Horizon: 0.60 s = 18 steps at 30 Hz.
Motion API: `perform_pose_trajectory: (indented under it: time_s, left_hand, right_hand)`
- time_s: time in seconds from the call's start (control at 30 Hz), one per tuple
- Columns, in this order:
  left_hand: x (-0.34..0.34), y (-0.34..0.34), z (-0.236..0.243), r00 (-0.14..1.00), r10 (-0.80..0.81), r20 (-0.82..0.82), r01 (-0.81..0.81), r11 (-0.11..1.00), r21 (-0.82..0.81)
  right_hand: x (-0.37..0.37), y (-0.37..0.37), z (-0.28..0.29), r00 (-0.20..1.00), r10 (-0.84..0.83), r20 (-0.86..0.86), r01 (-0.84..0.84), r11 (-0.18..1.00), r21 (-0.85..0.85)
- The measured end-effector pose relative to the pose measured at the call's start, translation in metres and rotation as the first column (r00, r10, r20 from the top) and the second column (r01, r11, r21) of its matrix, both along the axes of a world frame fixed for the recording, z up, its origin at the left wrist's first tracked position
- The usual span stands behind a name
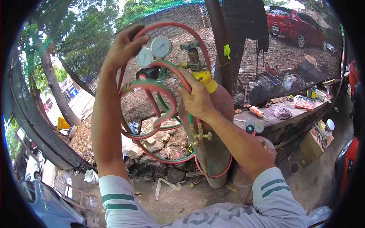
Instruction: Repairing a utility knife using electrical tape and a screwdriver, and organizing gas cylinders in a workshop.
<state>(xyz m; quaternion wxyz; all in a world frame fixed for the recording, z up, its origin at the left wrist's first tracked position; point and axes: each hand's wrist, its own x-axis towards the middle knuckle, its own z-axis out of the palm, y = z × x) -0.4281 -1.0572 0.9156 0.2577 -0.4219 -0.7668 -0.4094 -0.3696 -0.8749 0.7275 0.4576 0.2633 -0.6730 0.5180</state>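
Observation:
My left hand (127, 45) is raised high at the upper left, its fingers closed on a red hose (171, 25) that arches over two round pressure gauges (160, 47). My right hand (195, 97) grips paired red and green hoses (167, 65) in front of the tall, weathered gas cylinder (222, 125), just below its valve (193, 53) and yellow collar. Loops of the hoses hang left of the cylinder, some blurred. A brass torch fitting (199, 135) hangs against the cylinder beneath my right hand. A second, shorter cylinder (266, 148) stands behind my right forearm.
A cluttered ledge (285, 119) at right holds a sealant tube (256, 112), a rag and tools. Rubble (148, 144) lies behind the hoses. A dark post (220, 45) rises behind the cylinder against mesh sheeting. A cardboard box (311, 148) and white pot (91, 176) sit lower.

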Motion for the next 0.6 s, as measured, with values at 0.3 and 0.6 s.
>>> perform_pose_trajectory:
  time_s: [0.3,0.6]
  left_hand:
    - [0.027,-0.059,-0.105,0.965,0.257,0.053,-0.263,0.952,0.158]
    - [0.028,-0.077,-0.227,0.956,0.268,0.118,-0.291,0.83,0.475]
  right_hand:
    - [-0.003,-0.006,-0.001,0.995,0.081,0.066,-0.076,0.994,-0.079]
    - [0.001,-0.002,0.007,0.978,-0.173,-0.117,0.189,0.972,0.139]
